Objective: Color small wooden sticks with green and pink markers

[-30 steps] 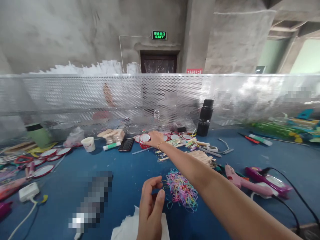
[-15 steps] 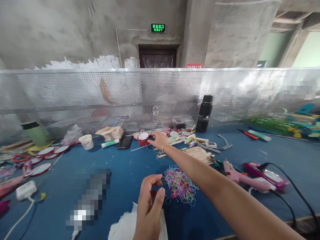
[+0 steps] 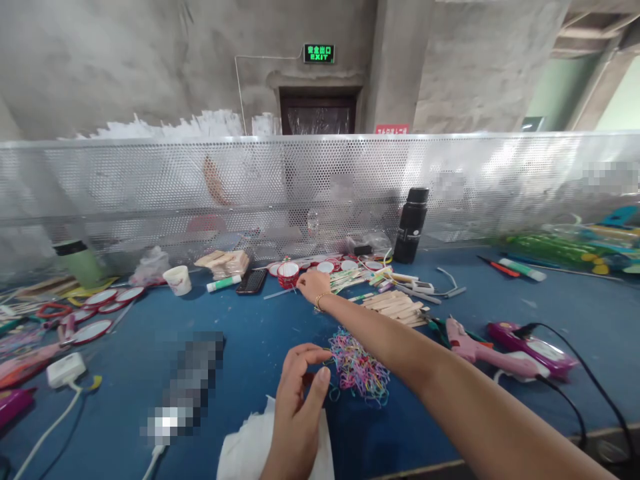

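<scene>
Since a second ago, the bare right hand (image 3: 314, 287) has drawn slightly off the small stack of white discs with red wire-like rims (image 3: 289, 273), which now sits upright on the blue bench (image 3: 260, 333), just beyond its fingertips at 10 o'clock. Those fingers are curled together; whether they pinch anything cannot be told. Reckoned from the tangled pile of multicoloured thin bands (image 3: 359, 369), that stack lies at 11 o'clock and the bare left hand (image 3: 300, 407) just beside at 8 o'clock, thumb and curved fingers parted; any contact with a loop near its fingertip is unclear. Flat pale wooden sticks (image 3: 395, 307) lie at 1 o'clock, a pink glue gun (image 3: 493, 357) at 3, white crumpled paper (image 3: 245, 447) at 8.
</scene>
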